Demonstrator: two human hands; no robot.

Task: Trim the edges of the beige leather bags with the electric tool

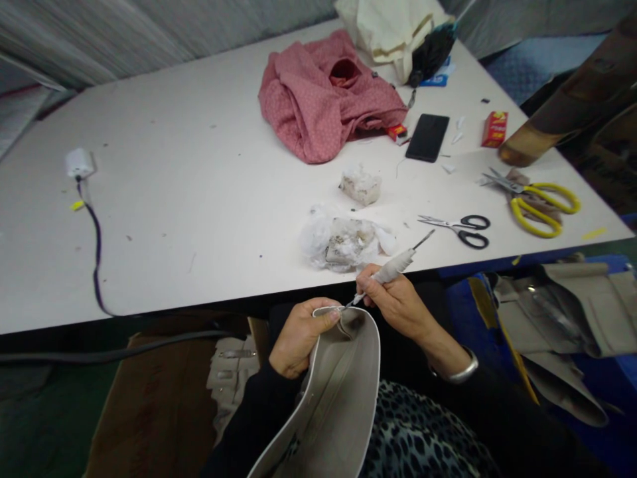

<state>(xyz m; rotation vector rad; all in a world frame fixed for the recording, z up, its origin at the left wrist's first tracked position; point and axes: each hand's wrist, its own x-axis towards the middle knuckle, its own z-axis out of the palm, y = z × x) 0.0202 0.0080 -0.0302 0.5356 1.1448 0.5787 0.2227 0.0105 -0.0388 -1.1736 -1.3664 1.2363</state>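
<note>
A pale beige bag (343,392) rests open on my lap, its mouth facing up. My left hand (301,335) pinches the far end of its rim between thumb and fingers. In my right hand (395,299) is an awl-like tool (393,267) with a white wrapped handle and a thin dark shaft sticking out at the back. The tool's front tip meets the rim right beside my left thumb; exactly what it touches there is too small to tell. Just beyond my hands, a whitish block (348,242) lies in crumpled clear plastic on the table.
On the white table (199,172) lie black-handled scissors (460,228), yellow-handled scissors (540,202), a phone (428,137), a red box (494,129), a pink cloth (323,99) and a white adapter (79,162). A blue crate (468,318) with beige pieces stands right, a cardboard box (149,405) left.
</note>
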